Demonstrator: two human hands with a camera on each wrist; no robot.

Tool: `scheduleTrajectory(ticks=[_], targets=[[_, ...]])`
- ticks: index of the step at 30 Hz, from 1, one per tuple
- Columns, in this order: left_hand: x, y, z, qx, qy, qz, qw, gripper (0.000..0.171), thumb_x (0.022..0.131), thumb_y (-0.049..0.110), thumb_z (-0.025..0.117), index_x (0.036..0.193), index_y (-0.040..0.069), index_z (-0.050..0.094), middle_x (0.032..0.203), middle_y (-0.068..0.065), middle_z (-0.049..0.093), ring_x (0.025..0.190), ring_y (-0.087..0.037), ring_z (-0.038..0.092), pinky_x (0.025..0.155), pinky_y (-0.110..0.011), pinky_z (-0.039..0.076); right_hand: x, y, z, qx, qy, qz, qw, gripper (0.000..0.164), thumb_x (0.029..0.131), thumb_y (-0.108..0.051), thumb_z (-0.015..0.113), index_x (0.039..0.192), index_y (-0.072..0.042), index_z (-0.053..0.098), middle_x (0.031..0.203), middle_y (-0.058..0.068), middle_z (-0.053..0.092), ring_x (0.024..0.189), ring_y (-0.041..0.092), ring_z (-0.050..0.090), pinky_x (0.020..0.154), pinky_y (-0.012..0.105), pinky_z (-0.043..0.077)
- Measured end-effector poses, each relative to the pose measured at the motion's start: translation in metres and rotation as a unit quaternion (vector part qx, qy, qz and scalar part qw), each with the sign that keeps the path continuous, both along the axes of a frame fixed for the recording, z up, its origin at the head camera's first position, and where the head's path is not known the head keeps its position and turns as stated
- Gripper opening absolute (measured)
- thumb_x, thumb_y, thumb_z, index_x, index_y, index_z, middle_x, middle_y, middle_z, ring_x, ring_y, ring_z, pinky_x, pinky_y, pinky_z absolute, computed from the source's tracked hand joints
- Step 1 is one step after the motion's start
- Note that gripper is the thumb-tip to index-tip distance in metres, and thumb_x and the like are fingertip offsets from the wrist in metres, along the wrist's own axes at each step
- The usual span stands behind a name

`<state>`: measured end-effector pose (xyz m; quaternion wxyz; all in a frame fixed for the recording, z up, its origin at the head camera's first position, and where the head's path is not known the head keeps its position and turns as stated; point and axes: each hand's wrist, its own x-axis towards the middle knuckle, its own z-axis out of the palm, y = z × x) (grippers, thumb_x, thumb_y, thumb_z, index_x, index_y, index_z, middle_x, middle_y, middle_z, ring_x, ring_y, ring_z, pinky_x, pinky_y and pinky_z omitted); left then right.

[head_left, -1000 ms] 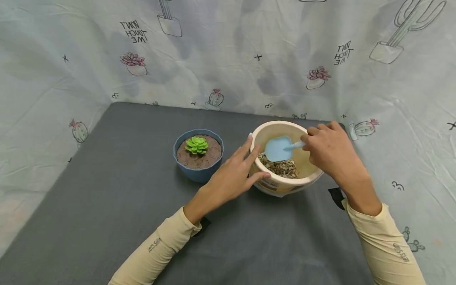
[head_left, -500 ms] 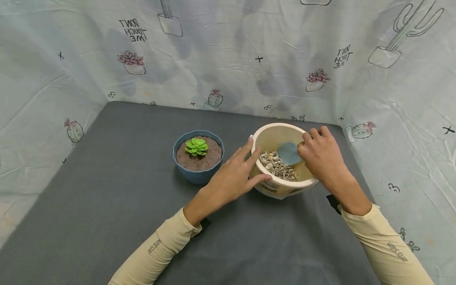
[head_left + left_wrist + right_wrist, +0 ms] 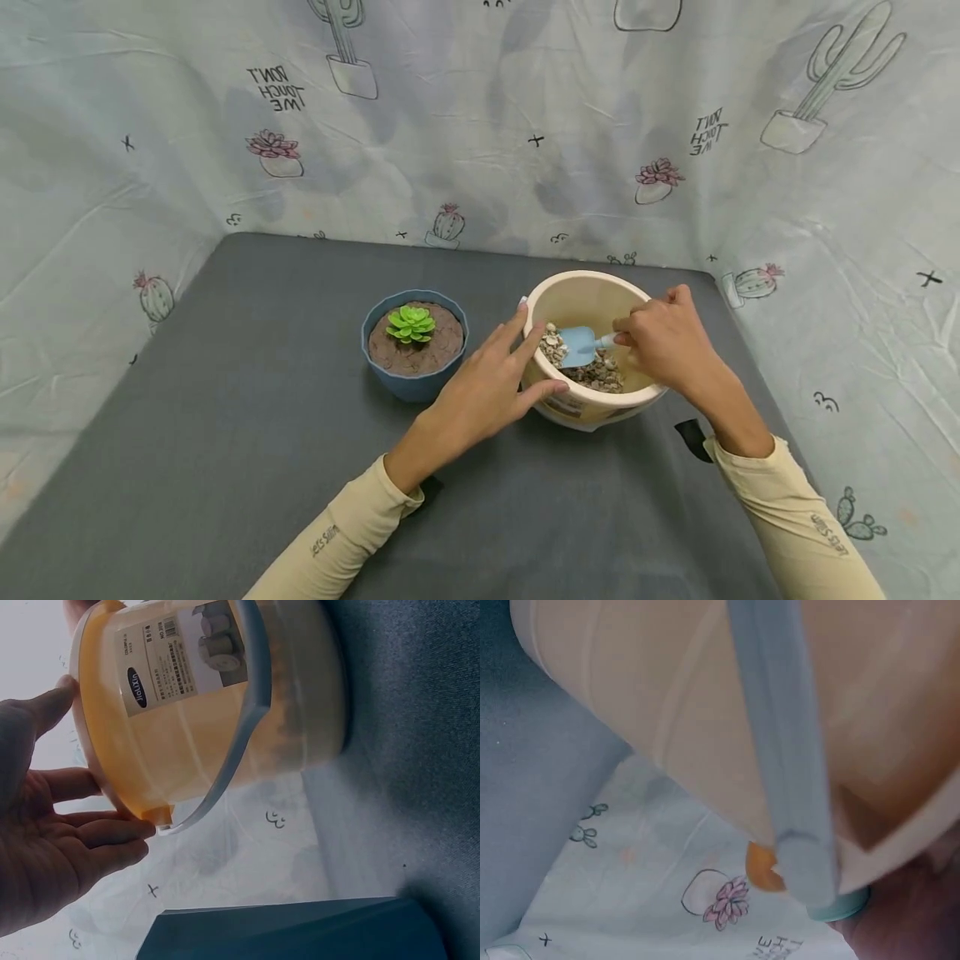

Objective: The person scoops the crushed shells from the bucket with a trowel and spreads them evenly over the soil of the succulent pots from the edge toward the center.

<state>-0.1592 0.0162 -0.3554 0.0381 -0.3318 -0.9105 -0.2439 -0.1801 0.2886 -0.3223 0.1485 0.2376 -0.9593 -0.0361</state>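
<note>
In the head view, my right hand [image 3: 671, 346] grips the pale handle of a small light-blue shovel [image 3: 577, 347]. The blade is inside a cream bucket [image 3: 585, 410], low over loose, pale, gravel-like chips [image 3: 603, 375]. Some chips lie right at the blade's left edge. My left hand [image 3: 480, 387] touches the bucket's left rim, fingers fairly straight and spread, thumb at the front. In the left wrist view, its fingertips rest along the rim of the bucket [image 3: 172, 742]. The right wrist view catches the bucket's grey carrying handle [image 3: 784, 735] and, at the corner, part of my right hand [image 3: 900, 919].
Left of the bucket stands a blue pot [image 3: 412, 385] of brown soil with a green succulent [image 3: 411, 325], close to my left hand. The dark grey tabletop [image 3: 247, 392] is edged by a printed white curtain [image 3: 420, 117] behind and at both sides.
The shovel blade has gone down from above the chips, dipped in at the right, then shifted left through them with my right hand. My left hand stays at the rim. The view has tilted slightly upward.
</note>
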Motion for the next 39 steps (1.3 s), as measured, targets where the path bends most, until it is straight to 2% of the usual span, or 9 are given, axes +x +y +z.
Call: scheduleTrajectory(ticks=[4, 11, 16, 22, 26, 29, 33, 36, 39], targets=[[0.001, 0.0, 0.0, 0.008, 0.001, 0.004, 1.0, 0.084, 0.1, 0.059, 0.061, 0.164, 0.011, 0.036, 0.174, -0.019, 0.022, 0.146, -0.049, 0.048, 0.111, -0.057, 0.052, 0.007, 0.003, 0.001, -0.06, 0.031, 0.01, 0.998, 0.004, 0.085, -0.008, 0.082, 0.088, -0.011, 0.084, 0.076, 0.007, 0.075, 0.066, 0.026, 0.064, 0.082, 0.054, 0.036], [0.001, 0.0, -0.001, 0.014, 0.01, -0.005, 0.9998, 0.083, 0.099, 0.057, 0.063, 0.162, 0.008, 0.039, 0.173, -0.021, 0.025, 0.147, -0.046, 0.048, 0.116, -0.056, 0.048, 0.015, 0.014, 0.004, -0.133, 0.066, 0.026, 0.989, 0.012, 0.08, -0.002, 0.084, 0.091, -0.007, 0.084, 0.079, 0.009, 0.077, 0.067, 0.025, 0.067, 0.083, 0.054, 0.034], [0.0, -0.002, -0.002, 0.019, 0.011, -0.003, 0.9998, 0.084, 0.099, 0.057, 0.063, 0.163, 0.008, 0.038, 0.173, -0.022, 0.025, 0.149, -0.043, 0.047, 0.121, -0.054, 0.044, 0.019, 0.019, 0.01, -0.149, 0.085, 0.033, 0.985, 0.013, 0.079, 0.0, 0.085, 0.091, -0.004, 0.084, 0.079, 0.013, 0.077, 0.065, 0.027, 0.066, 0.078, 0.053, 0.031], [-0.001, -0.004, -0.002, 0.029, 0.007, -0.009, 0.9995, 0.081, 0.099, 0.054, 0.064, 0.163, 0.011, 0.038, 0.173, -0.021, 0.025, 0.152, -0.04, 0.044, 0.128, -0.05, 0.034, 0.026, 0.027, 0.019, -0.163, 0.094, 0.01, 0.982, 0.012, 0.079, 0.0, 0.085, 0.09, -0.004, 0.084, 0.079, 0.013, 0.077, 0.063, 0.028, 0.063, 0.073, 0.047, 0.026], [-0.003, -0.01, 0.001, 0.035, -0.022, -0.018, 0.999, 0.081, 0.101, 0.053, 0.063, 0.164, 0.011, 0.034, 0.175, -0.017, 0.022, 0.157, -0.037, 0.036, 0.13, -0.05, 0.032, 0.034, 0.029, 0.028, -0.177, 0.097, -0.003, 0.979, 0.015, 0.078, 0.002, 0.086, 0.091, -0.004, 0.084, 0.076, 0.011, 0.076, 0.059, 0.021, 0.054, 0.073, 0.041, 0.023], [-0.006, -0.025, 0.01, 0.047, -0.044, -0.008, 0.9979, 0.083, 0.102, 0.051, 0.063, 0.166, 0.011, 0.029, 0.175, -0.013, 0.021, 0.161, -0.034, 0.03, 0.13, -0.052, 0.031, 0.04, 0.024, 0.037, -0.197, 0.101, -0.009, 0.975, 0.017, 0.076, 0.004, 0.086, 0.091, -0.004, 0.084, 0.074, 0.009, 0.075, 0.058, 0.01, 0.045, 0.075, 0.035, 0.022], [-0.013, -0.06, 0.026, 0.051, -0.044, 0.028, 0.9973, 0.083, 0.102, 0.05, 0.064, 0.166, 0.011, 0.029, 0.175, -0.011, 0.024, 0.161, -0.035, 0.028, 0.129, -0.054, 0.03, 0.045, 0.01, 0.049, -0.223, 0.111, 0.011, 0.968, 0.017, 0.076, 0.007, 0.086, 0.089, -0.003, 0.083, 0.074, 0.009, 0.075, 0.062, -0.006, 0.035, 0.076, 0.027, 0.02], [-0.018, -0.094, 0.034, 0.033, -0.052, 0.059, 0.9963, 0.085, 0.101, 0.05, 0.066, 0.166, 0.011, 0.029, 0.175, -0.012, 0.024, 0.16, -0.04, 0.03, 0.128, -0.057, 0.031, 0.043, -0.009, 0.053, -0.225, 0.112, 0.039, 0.967, 0.016, 0.077, 0.007, 0.085, 0.088, -0.003, 0.083, 0.073, 0.008, 0.075, 0.06, -0.006, 0.034, 0.074, 0.027, 0.021], [-0.021, -0.128, 0.036, 0.013, -0.077, 0.081, 0.9937, 0.091, 0.098, 0.05, 0.07, 0.167, 0.011, 0.024, 0.175, -0.014, 0.022, 0.159, -0.043, 0.028, 0.129, -0.061, 0.027, 0.04, -0.033, 0.055, -0.222, 0.102, 0.053, 0.968, 0.014, 0.079, 0.004, 0.085, 0.09, -0.005, 0.084, 0.073, 0.006, 0.075, 0.057, 0.003, 0.041, 0.073, 0.03, 0.026]])
